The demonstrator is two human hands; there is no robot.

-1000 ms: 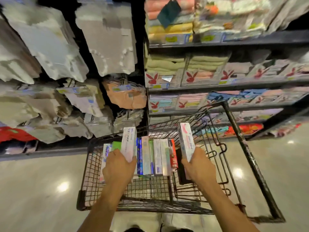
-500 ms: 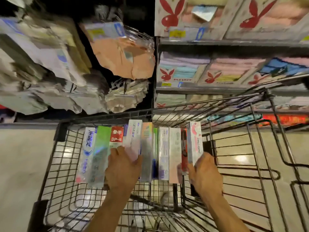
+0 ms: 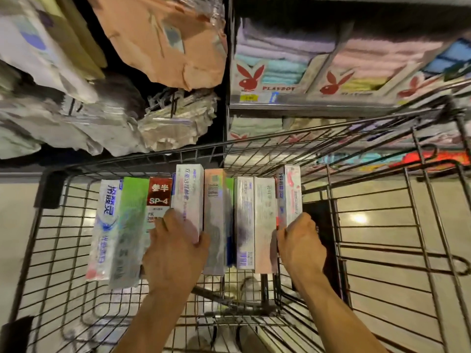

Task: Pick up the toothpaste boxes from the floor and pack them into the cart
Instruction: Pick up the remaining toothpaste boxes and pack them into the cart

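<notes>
Both of the person's hands are reaching down into the wire cart (image 3: 49, 189), where the toothpaste boxes (image 3: 243, 220) are standing on end in 1 tight row across the middle. The left hand (image 3: 175, 253) is gripping a white box with purple print (image 3: 188, 200), thumb on its right face and fingers curled round the left, and this box is sitting higher than its neighbours. The right hand (image 3: 300, 245) is pinching a pink-and-white box (image 3: 290, 194) at the right end of the row. To the left of the left hand, 3 boxes are leaning slightly: a blue-and-white one (image 3: 107, 225), a green one (image 3: 130, 225) and a red one (image 3: 159, 197). A black object (image 3: 323, 225) is standing just right of the right hand. Beyond the cart, a shelf (image 3: 305, 105) is holding boxed towels (image 3: 267, 67), and a peach packet (image 3: 165, 42) is hanging above the pale floor (image 3: 17, 212).
</notes>
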